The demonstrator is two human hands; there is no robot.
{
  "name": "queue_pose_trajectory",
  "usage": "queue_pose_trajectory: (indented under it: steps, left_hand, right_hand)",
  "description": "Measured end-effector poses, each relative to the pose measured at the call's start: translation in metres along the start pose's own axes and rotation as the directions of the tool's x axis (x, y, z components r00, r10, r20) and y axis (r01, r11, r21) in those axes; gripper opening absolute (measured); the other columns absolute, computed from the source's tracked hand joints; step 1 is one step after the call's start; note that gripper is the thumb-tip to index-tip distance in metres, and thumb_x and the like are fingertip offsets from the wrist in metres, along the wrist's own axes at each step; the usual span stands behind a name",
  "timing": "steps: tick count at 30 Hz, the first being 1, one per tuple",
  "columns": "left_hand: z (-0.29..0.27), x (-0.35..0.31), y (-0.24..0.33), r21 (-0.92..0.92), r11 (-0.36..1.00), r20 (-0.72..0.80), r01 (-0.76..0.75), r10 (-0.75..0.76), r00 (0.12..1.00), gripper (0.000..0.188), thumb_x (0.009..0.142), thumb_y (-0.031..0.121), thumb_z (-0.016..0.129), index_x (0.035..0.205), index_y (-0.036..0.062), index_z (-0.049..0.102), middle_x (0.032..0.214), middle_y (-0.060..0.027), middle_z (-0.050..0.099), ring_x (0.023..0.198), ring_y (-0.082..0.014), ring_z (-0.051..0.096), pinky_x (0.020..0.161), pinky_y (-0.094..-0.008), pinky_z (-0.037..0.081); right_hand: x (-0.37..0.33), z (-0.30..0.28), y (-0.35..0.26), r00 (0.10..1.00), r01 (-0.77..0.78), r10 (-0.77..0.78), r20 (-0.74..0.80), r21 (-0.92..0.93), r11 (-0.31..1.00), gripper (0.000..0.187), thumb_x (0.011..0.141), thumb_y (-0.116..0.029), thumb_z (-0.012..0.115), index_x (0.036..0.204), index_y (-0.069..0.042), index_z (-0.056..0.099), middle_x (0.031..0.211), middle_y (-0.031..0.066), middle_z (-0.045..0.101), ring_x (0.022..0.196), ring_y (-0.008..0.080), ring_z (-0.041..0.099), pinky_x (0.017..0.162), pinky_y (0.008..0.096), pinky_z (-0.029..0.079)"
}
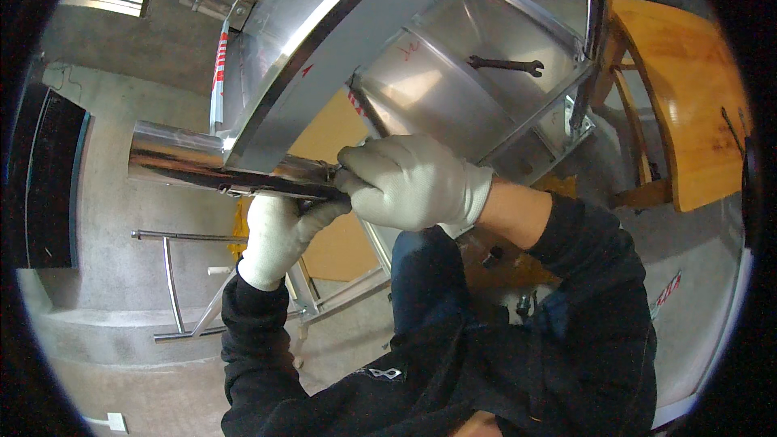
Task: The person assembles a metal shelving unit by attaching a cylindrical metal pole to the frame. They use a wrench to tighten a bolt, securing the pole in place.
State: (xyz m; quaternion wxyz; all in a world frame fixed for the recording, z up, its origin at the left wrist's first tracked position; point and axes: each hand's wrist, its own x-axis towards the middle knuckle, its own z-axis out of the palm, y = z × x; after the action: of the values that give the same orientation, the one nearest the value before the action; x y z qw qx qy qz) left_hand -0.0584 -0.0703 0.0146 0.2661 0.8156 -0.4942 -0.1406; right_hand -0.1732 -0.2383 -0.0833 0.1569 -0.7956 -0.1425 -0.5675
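tube (pixel 176 151) juts left, below frame (pixel 279 123). left hand (pixel 277 241) under tube's right part, fingers curled, grip hidden. right hand (pixel 414 181) at tube's right end, fingers bent; cannot tell if gripping. wrench (pixel 506 64) on panel (pixel 449 105).

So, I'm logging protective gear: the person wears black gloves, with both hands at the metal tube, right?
Not quite: the head view shows the gloves are white, not black. The left hand and right hand are at the metal tube.
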Motion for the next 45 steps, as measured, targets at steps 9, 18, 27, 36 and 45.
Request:
queue_pose_trajectory:
  steps: [9,18,27,36,45]
  left_hand:
    - [0.001,-0.001,0.004,-0.023,1.0,-0.008,0.014,-0.014,1.0,0.037,0.078,0.017,0.081,0.107,0.0004,0.065,0.095,-0.0112,0.072,0.086,-0.0207,0.069,0.078,-0.0326,0.055]
    - [0.0,0.0,0.002,0.017,1.0,-0.013,-0.022,0.022,1.0,0.036,0.078,0.021,0.082,0.105,0.0021,0.067,0.095,-0.0112,0.072,0.085,-0.0209,0.069,0.077,-0.0326,0.055]
    - [-0.001,0.001,0.002,0.05,0.998,0.018,-0.034,0.033,0.999,0.028,0.078,0.019,0.081,0.101,0.0045,0.071,0.095,-0.0099,0.073,0.086,-0.0201,0.07,0.078,-0.0318,0.055]
    - [0.002,0.003,0.0,0.034,0.995,-0.008,-0.09,0.091,0.996,0.036,0.076,0.02,0.083,0.103,0.0026,0.068,0.094,-0.0123,0.072,0.086,-0.0233,0.071,0.077,-0.0326,0.056]
    - [0.002,0.002,-0.001,0.045,0.995,-0.016,-0.083,0.084,0.996,0.034,0.074,0.018,0.084,0.1,0.0025,0.067,0.093,-0.0117,0.072,0.084,-0.023,0.071,0.075,-0.0319,0.055]
  right_hand:
    - [0.011,0.0,-0.009,0.987,-0.16,0.16,-0.032,0.021,0.987,0.012,0.078,-0.019,0.06,0.075,-0.009,0.054,0.072,0.0079,0.054,0.061,0.0229,0.063,0.051,0.0344,0.052]
    - [0.024,-0.025,-0.002,0.951,-0.27,0.235,0.199,0.17,0.948,0.019,0.08,-0.02,0.07,0.092,-0.006,0.064,0.079,0.0115,0.061,0.071,0.0292,0.065,0.061,0.0369,0.052]
    - [0.053,-0.021,0.009,0.806,-0.589,0.506,0.306,0.343,0.731,0.033,0.081,-0.024,0.066,0.095,0.005,0.065,0.085,0.0243,0.066,0.083,0.0388,0.065,0.074,0.0433,0.052]
    - [0.066,-0.014,0.027,0.605,-0.793,0.585,0.54,0.343,0.503,0.036,0.082,-0.023,0.064,0.105,0.005,0.063,0.082,0.0184,0.067,0.066,0.0224,0.065,0.058,0.0333,0.051]
    - [0.043,0.004,0.027,0.483,-0.841,0.558,0.675,0.536,0.08,0.036,0.085,-0.023,0.061,0.11,0.003,0.065,0.099,0.0173,0.068,0.088,0.0261,0.068,0.076,0.0329,0.054]
